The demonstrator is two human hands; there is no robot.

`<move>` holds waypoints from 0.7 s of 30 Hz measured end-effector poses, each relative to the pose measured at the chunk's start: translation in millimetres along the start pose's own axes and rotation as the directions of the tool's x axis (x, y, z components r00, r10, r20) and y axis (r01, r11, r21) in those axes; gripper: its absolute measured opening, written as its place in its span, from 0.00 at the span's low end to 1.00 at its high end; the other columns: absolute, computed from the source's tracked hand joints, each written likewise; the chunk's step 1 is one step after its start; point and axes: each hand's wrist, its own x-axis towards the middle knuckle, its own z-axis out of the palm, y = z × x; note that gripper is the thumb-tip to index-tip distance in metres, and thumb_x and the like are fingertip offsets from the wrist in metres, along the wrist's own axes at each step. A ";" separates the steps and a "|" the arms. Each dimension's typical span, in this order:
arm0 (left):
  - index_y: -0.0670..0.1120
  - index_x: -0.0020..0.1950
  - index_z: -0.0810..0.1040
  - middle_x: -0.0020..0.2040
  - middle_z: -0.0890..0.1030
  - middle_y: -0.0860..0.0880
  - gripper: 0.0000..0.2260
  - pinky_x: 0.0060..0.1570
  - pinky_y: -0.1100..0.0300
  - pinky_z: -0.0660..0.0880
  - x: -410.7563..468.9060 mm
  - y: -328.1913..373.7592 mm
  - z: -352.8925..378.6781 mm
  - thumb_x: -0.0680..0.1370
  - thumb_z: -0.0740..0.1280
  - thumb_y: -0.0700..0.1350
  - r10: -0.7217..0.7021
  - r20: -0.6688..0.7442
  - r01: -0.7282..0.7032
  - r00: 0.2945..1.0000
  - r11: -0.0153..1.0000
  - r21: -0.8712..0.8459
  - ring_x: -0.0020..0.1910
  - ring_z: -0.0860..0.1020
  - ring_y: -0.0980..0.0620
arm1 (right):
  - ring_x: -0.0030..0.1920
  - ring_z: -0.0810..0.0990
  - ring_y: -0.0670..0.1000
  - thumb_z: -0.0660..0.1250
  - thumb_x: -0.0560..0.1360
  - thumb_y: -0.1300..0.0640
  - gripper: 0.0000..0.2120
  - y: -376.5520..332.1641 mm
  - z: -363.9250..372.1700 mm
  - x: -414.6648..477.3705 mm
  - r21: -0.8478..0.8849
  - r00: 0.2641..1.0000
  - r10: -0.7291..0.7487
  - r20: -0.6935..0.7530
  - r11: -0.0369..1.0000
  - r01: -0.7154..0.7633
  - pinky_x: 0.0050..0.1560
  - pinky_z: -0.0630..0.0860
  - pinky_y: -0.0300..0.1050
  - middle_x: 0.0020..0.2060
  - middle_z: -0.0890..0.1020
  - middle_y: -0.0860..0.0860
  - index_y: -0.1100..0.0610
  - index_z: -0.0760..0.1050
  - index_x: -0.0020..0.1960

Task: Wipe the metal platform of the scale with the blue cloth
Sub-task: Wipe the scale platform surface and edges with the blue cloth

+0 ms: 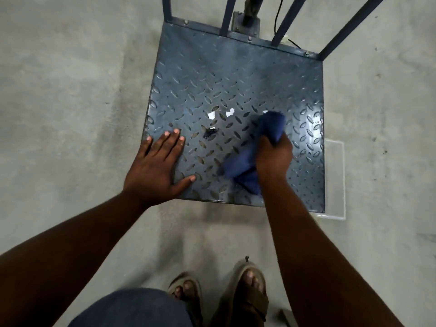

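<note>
The right hand [273,154] is gripping the bunched blue cloth [257,147], fingers clamped round it, pressing it on the metal platform [231,90] at about 4 o'clock of the plate's centre. The left hand [158,168] is lying flat at the 8 o'clock corner — fingers straight and spread, bracing. White scraps [221,114] and a dark smear [210,133] are sitting mid-plate, at 9 to 10 o'clock from the cloth. Risk: the raised tread is likely snagging the cloth, or a sweep is flicking scraps onto the concrete floor [70,90]. Room — open plate toward 12 o'clock; the frame posts [226,17] are blocking the far edge, the left hand the 8 o'clock corner.
</note>
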 end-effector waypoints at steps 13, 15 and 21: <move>0.45 0.89 0.52 0.90 0.52 0.46 0.45 0.84 0.37 0.50 -3.9 4.1 1.0 0.81 0.55 0.72 -0.260 -0.002 0.260 0.966 0.966 0.007 0.88 0.54 0.46 | 0.49 0.81 0.57 0.64 0.82 0.57 0.09 -12.5 56.4 -36.2 -0.075 0.936 -0.241 0.258 0.960 0.268 0.50 0.73 0.45 0.45 0.82 0.55 0.61 0.80 0.54; 0.44 0.89 0.51 0.90 0.51 0.45 0.46 0.85 0.37 0.50 -3.0 5.1 0.2 0.81 0.55 0.73 -0.278 0.004 0.278 0.961 0.960 0.013 0.88 0.53 0.46 | 0.50 0.80 0.58 0.64 0.82 0.57 0.09 -8.1 53.7 -36.7 -0.135 0.964 -0.246 0.100 0.957 0.258 0.51 0.71 0.46 0.48 0.82 0.59 0.63 0.78 0.54; 0.41 0.88 0.53 0.89 0.50 0.42 0.46 0.83 0.35 0.53 -2.5 5.5 2.9 0.80 0.57 0.71 -0.325 0.002 0.325 0.946 0.945 0.021 0.88 0.54 0.42 | 0.54 0.79 0.61 0.64 0.81 0.59 0.09 -32.0 83.1 -46.2 -0.198 0.823 -0.331 0.462 0.866 0.459 0.53 0.71 0.49 0.53 0.81 0.61 0.63 0.79 0.57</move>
